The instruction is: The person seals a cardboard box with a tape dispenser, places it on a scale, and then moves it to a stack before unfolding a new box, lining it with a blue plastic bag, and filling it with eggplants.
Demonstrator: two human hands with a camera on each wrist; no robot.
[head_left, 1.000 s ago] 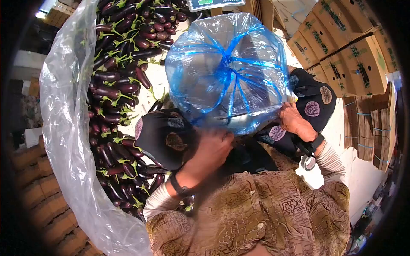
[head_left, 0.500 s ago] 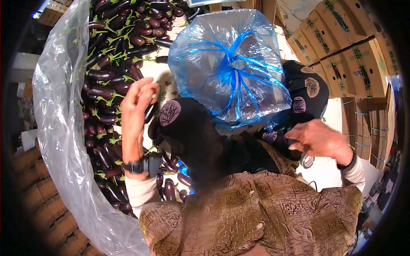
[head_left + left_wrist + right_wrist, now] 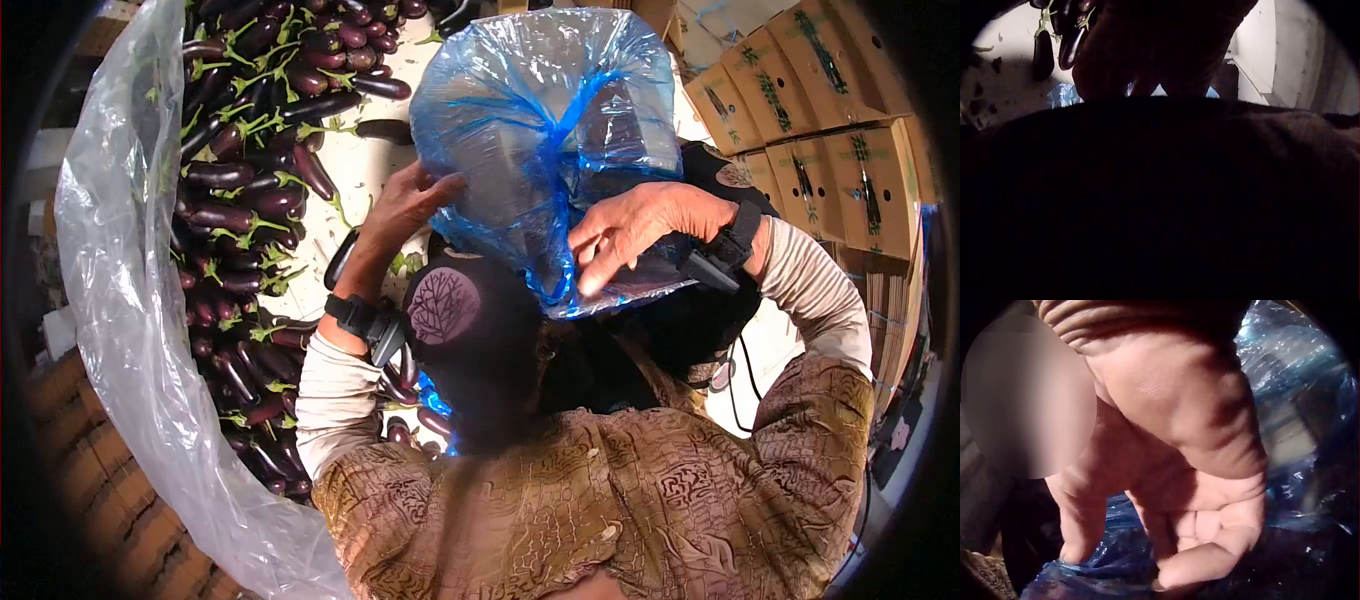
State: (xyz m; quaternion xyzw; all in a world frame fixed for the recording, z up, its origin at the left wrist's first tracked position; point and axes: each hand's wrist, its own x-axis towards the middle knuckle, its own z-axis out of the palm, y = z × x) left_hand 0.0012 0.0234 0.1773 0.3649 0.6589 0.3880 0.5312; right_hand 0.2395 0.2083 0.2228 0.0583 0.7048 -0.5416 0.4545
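Observation:
A filled blue plastic bag [image 3: 520, 90] stands between the person's knees, its film drawn into gathers down the front. Through the film, dark shapes and boxy outlines show. The left hand [image 3: 405, 205] rests at the bag's left side, with one digit over the film. In the left wrist view that hand is dark, its fingertips hidden, with bits of blue film between the digits. The right hand [image 3: 645, 230] is at the bag's front, fingers curled. In the right wrist view, bunched film [image 3: 1079, 575] lies under one fingertip, and the hand pinches at it.
A heap of eggplants [image 3: 240, 210] covers the left side, bordered by a clear plastic sheet [image 3: 110, 330]. Printed cartons [image 3: 790, 90] are stacked at the right. A black cable [image 3: 745, 390] hangs near the right elbow. One eggplant [image 3: 385, 130] lies close to the bag.
Both hands were apart from the bag half a second ago. The left has come in to its left side, the right to its front. The bag's gathers are now pulled toward the front.

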